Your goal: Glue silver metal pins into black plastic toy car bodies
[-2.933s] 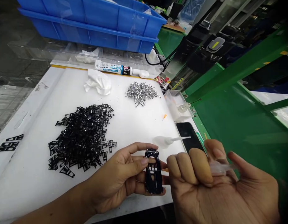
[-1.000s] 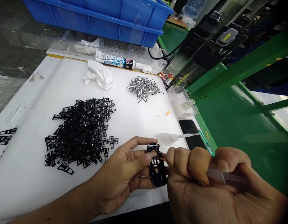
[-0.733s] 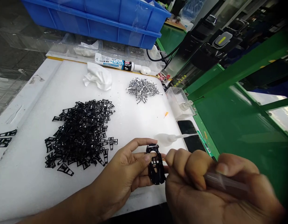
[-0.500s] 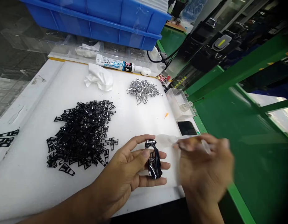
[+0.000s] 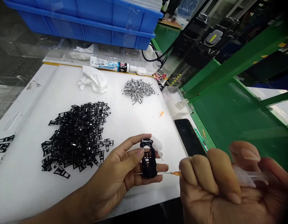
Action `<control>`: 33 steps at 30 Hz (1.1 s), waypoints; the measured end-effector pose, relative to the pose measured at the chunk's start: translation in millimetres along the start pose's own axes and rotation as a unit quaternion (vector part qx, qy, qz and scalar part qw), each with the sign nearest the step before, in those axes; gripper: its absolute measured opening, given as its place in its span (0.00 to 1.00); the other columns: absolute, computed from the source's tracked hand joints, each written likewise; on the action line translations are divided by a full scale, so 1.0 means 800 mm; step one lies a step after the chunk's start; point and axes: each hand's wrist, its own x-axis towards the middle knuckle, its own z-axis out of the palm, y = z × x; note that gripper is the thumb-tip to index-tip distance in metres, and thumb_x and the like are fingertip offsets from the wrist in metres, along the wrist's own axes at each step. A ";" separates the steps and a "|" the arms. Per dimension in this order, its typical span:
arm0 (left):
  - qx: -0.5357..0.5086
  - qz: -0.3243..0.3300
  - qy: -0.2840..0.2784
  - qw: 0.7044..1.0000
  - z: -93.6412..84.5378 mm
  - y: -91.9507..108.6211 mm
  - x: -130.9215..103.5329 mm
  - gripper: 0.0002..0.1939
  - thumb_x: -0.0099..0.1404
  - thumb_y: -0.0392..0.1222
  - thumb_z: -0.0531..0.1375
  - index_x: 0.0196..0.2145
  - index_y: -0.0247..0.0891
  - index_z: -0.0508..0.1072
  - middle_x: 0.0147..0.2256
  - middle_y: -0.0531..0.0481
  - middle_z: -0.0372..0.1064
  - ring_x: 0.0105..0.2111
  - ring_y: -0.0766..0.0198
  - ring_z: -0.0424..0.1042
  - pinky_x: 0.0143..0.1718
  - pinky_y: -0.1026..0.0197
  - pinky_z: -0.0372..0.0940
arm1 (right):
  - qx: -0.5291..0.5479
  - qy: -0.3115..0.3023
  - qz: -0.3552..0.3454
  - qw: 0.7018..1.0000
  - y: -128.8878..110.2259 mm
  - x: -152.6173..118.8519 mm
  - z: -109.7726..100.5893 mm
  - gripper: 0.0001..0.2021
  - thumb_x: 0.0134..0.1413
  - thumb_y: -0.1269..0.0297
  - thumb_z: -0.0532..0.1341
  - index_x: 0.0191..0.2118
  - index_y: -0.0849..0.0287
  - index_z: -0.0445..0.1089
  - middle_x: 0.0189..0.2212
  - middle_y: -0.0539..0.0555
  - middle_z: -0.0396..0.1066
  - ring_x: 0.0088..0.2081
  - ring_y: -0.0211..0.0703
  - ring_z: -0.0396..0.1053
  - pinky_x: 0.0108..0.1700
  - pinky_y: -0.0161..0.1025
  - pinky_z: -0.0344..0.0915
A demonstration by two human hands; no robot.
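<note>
My left hand is closed on a black toy car body, the thumb on its near side and the fingers spread behind it. A whitish translucent piece shows beside the car's upper end; I cannot tell whether it is held or lies on the mat. My right hand is wrapped round a syringe. The syringe's orange needle tip points left toward the car body, a short gap away. Its clear plunger end shows near the thumb, and the barrel is mostly hidden by the fingers.
A large pile of black plastic frames lies on the white mat. Farther back are small silvery parts, a crumpled tissue and a glue tube. A loose orange needle tip, clear box and phone lie to the right.
My right hand has come lower and nearer, turned so the orange needle tip points left at the car body. The car body has tilted, now showing less shine. The view has shifted slightly.
</note>
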 end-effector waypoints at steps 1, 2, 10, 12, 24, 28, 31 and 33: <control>-0.001 0.001 -0.002 1.000 0.000 0.000 0.000 0.20 0.70 0.38 0.59 0.59 0.41 0.67 0.48 0.39 0.76 0.47 0.46 0.78 0.50 0.47 0.72 | 0.009 -0.018 0.013 1.000 0.002 0.000 0.000 0.09 0.63 0.56 0.56 0.35 0.53 0.67 0.14 0.43 0.46 0.16 0.34 0.44 0.20 0.34 0.48; -0.002 0.002 -0.004 1.000 0.000 0.000 0.000 0.20 0.71 0.38 0.59 0.59 0.41 0.67 0.47 0.39 0.76 0.47 0.46 0.79 0.50 0.47 0.73 | 0.016 -0.033 0.026 0.999 0.003 0.000 0.001 0.08 0.62 0.56 0.55 0.36 0.52 0.67 0.15 0.42 0.46 0.16 0.33 0.43 0.20 0.34 0.47; -0.019 0.002 -0.009 1.000 0.001 0.002 -0.002 0.16 0.72 0.37 0.57 0.56 0.41 0.70 0.47 0.41 0.76 0.42 0.57 0.80 0.47 0.51 0.74 | -0.026 -0.018 0.021 0.999 0.019 0.010 0.037 0.13 0.62 0.59 0.45 0.31 0.51 0.62 0.11 0.43 0.42 0.13 0.34 0.37 0.17 0.33 0.45; -0.020 0.000 -0.012 1.000 0.000 0.002 -0.002 0.16 0.72 0.37 0.57 0.55 0.41 0.71 0.46 0.42 0.77 0.42 0.58 0.80 0.47 0.51 0.74 | -0.032 0.001 0.017 0.999 0.021 0.010 0.040 0.11 0.61 0.60 0.46 0.30 0.52 0.61 0.11 0.42 0.43 0.13 0.33 0.37 0.16 0.32 0.45; -0.017 -0.010 -0.007 1.000 -0.002 0.002 -0.001 0.16 0.71 0.35 0.58 0.55 0.41 0.72 0.46 0.42 0.77 0.41 0.60 0.78 0.46 0.49 0.75 | -0.074 0.026 0.015 0.997 0.025 0.010 0.043 0.12 0.62 0.61 0.45 0.28 0.52 0.59 0.10 0.43 0.45 0.12 0.34 0.38 0.15 0.31 0.48; -0.012 -0.007 -0.007 1.000 -0.001 0.003 0.000 0.16 0.71 0.36 0.58 0.55 0.42 0.72 0.46 0.42 0.77 0.41 0.61 0.78 0.47 0.49 0.75 | -0.083 0.031 0.002 0.996 0.027 0.010 0.043 0.11 0.61 0.61 0.47 0.29 0.53 0.59 0.10 0.43 0.46 0.12 0.34 0.38 0.15 0.31 0.47; -0.014 -0.010 -0.004 1.000 0.000 0.003 0.000 0.16 0.71 0.36 0.58 0.55 0.42 0.73 0.46 0.43 0.77 0.42 0.60 0.78 0.47 0.49 0.75 | -0.078 0.032 0.006 0.996 0.027 0.010 0.042 0.11 0.61 0.61 0.47 0.28 0.53 0.59 0.10 0.43 0.46 0.12 0.34 0.38 0.15 0.31 0.48; -0.015 -0.011 -0.004 1.000 0.000 0.003 -0.001 0.15 0.71 0.36 0.58 0.54 0.42 0.72 0.46 0.43 0.77 0.42 0.60 0.78 0.47 0.49 0.75 | -0.072 0.027 0.007 0.997 0.027 0.010 0.041 0.11 0.61 0.61 0.47 0.28 0.53 0.59 0.10 0.43 0.46 0.13 0.34 0.38 0.15 0.31 0.48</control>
